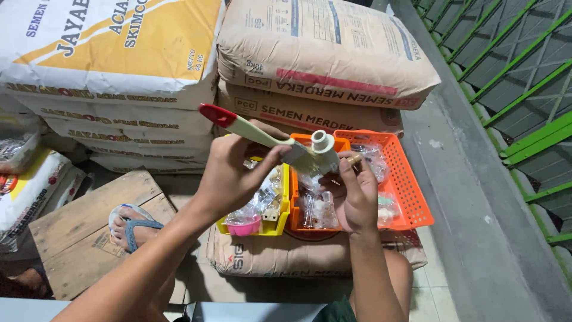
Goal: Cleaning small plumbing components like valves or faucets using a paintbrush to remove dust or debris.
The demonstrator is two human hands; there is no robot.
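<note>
Stacked cement sacks (325, 50) and white-and-yellow bags (107, 48) fill the background, with a green metal grille (506, 77) along a concrete ledge at right. Below them, an orange plastic basket (411, 179) and a yellow tray (280, 220), both packed with small bagged fittings, sit on another sack lying flat (262, 256); a wooden pallet (77, 220) and a sandalled foot (128, 223) show at left. Over the baskets, the person's left hand (229, 176) is closed around the cream handle of a red-tipped paintbrush (253, 130), bristles laid against a pale plastic pipe fitting (322, 149). The right hand (357, 194) pinches that fitting from below, fingers wrapped firmly. Judging by the pose, the fitting is being brushed clean; the next move appears to call for turning it so the bristles reach its other faces.
</note>
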